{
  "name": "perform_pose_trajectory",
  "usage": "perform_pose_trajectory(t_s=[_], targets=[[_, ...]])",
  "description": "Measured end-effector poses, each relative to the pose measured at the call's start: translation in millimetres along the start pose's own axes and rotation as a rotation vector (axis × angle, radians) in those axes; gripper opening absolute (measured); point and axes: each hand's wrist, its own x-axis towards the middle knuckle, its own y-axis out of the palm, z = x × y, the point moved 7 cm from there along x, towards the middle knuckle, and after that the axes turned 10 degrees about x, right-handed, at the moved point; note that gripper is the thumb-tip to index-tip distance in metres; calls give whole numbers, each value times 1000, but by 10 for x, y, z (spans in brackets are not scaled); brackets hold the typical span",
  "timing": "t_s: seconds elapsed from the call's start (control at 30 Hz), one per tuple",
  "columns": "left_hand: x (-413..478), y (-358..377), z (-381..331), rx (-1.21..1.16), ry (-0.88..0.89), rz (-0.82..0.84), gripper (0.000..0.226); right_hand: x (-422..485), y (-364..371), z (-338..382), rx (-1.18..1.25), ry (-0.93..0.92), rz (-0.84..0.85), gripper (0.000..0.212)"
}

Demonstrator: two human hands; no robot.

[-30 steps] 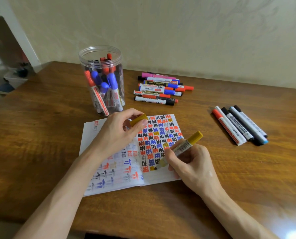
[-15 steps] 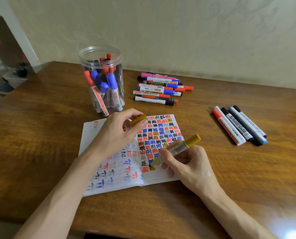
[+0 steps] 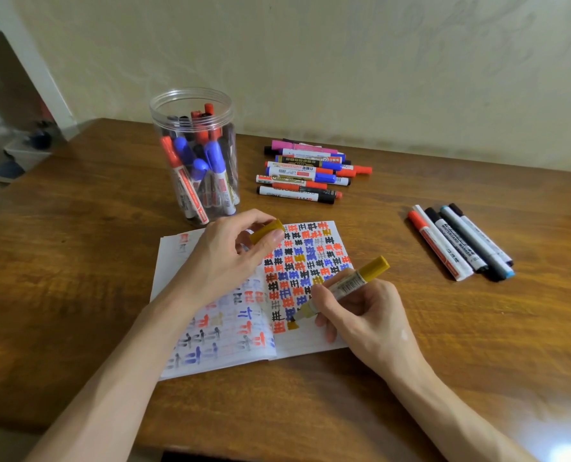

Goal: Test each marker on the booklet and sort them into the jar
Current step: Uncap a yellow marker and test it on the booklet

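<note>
Marker (image 3: 344,288), yellow, uncapped: held in the right hand (image 3: 367,318), whose thumb and fingers are curled round the barrel in a writing grip, closed on it near the tip end. The marker is tilted, its rear end pointing to 2 o'clock and its tip to 8 o'clock. The tip is set down on the right page of the booklet (image 3: 305,341), low on that page near the fold, at a yellow mark. The booklet lies open and flat on the table (image 3: 60,261), directly before the person. Its right page is filled with rows of red, blue, black and yellow characters; fainter marks are seen on the left page. The left hand (image 3: 224,258) is held over the left page; contact with the paper cannot be told. A yellow cap (image 3: 266,230) is pinched between its thumb and fingers, at 12 o'clock of the fold. The jar (image 3: 154,111), clear and lidless, stands at 11 o'clock from the booklet, just beyond its far left corner; red, blue and dark markers are stood inside. A pile (image 3: 305,171) of markers lies at 3 o'clock from the jar, near it, at 12 to 1 o'clock from the booklet. A row (image 3: 460,241) of markers is laid side by side at 2 o'clock, well apart from the booklet.
</note>
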Motion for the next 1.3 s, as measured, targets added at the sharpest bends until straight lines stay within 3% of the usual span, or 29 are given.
perform_pose_trajectory(t_s=[0.37,0.67,0.97,1.3], targets=[[-18,-8,-97,-92,57,13,23,11,-39,-26,34,33,-41,24],[-29,-21,-113,-108,46,-6,27,3,-7,-10,27,29,9,17],[-42,13,-114,-59,64,35,43,168,-262,43,247,43,-166,24],[-27,22,-99,-66,48,32,34,771,-401,309,361,3,-177,26]])
